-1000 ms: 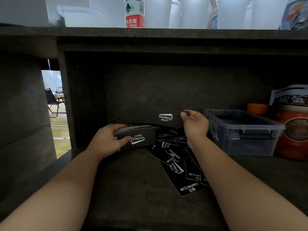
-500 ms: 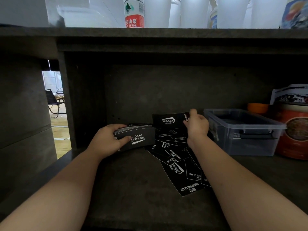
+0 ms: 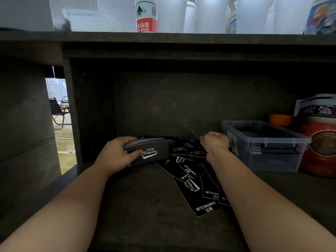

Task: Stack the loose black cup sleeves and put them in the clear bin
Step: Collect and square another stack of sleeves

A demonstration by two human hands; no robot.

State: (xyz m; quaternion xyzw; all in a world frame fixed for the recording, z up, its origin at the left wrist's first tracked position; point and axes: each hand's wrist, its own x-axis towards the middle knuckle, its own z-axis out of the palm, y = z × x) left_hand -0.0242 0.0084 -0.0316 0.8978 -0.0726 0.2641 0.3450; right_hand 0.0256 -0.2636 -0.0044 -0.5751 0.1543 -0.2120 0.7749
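two hands at work over one shelf of black cup sleeves.
the left hand (image 3: pixel 116 157) has its fingers (image 3: pixel 127 140) curled over the top of one gathered stack of sleeves (image 3: pixel 149 151) and its thumb on the printed face; the right hand (image 3: pixel 215 142) is curled and pinches one single sleeve (image 3: pixel 190 130), seen edge-on as a thin line rising to the left. under and between the hands, the loose sleeves (image 3: pixel 192 180) lie overlapped on the shelf (image 3: pixel 145 206), too tangled to count exactly. one clear bin (image 3: pixel 263 148) stands just right of the right hand, one red tin (image 3: pixel 321 148) beside it.
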